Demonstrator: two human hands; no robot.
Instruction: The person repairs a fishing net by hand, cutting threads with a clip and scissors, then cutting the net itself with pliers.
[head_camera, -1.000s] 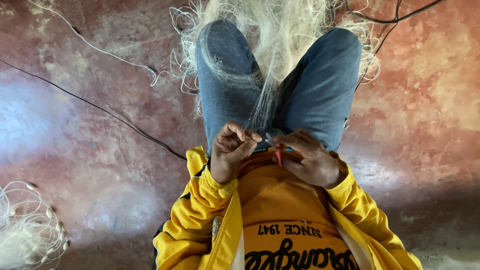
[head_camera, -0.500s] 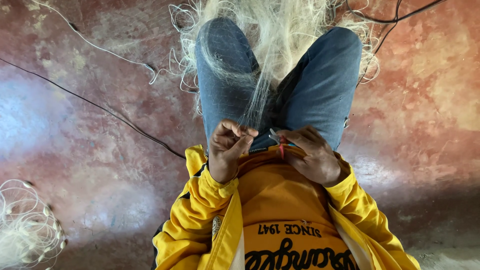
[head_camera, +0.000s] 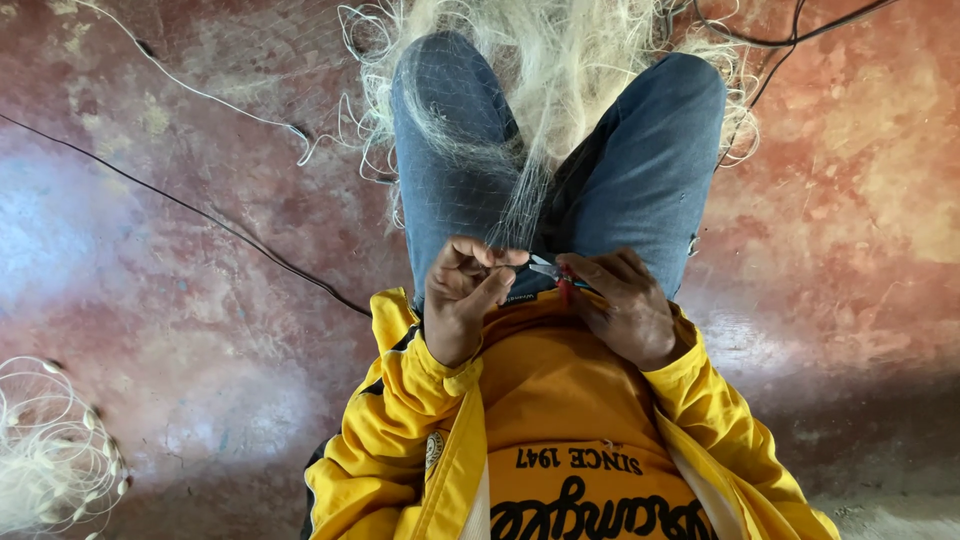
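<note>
Here, pale net strands (head_camera: 520, 215) are pinched by the left hand (head_camera: 465, 300), while a red-handled tool (head_camera: 560, 275) is gripped by the right hand (head_camera: 625, 305).

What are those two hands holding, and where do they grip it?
The left hand pinches the bunched strands of the fishing net at their lower end. The right hand holds a small red tool by its middle.

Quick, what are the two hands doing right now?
Left hand: closed, pinching strands of the white fishing net.
Right hand: closed around a small red-handled tool.
</note>
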